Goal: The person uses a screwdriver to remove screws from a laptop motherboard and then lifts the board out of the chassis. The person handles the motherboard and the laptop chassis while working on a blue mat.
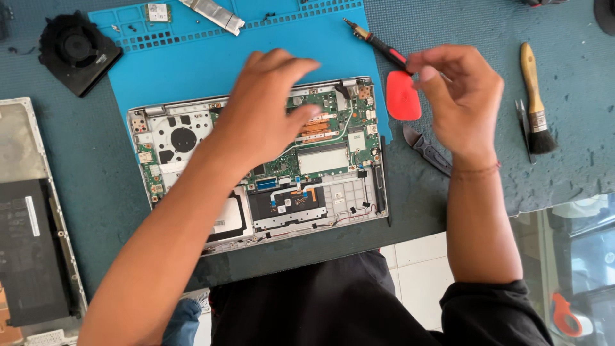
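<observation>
An opened laptop base [333, 192] lies on a blue work mat [192, 64], its green circuit board and copper heat pipes exposed. My left hand [266, 109] hovers flat over the middle of the board, fingers spread, holding nothing. My right hand [458, 96] is to the right of the laptop, fingers pinched on the handle of a red and black screwdriver [378, 43] whose tip points up and left over the mat's edge. A red plastic pick [402, 96] lies just below the screwdriver.
A black fan [77, 50] sits at the top left. A removed laptop cover with a black battery [29, 250] lies at the left edge. Black tweezers [426, 148] and a wooden-handled brush [535, 96] lie to the right. A metal strip [214, 14] and small chip card [157, 11] rest on the mat.
</observation>
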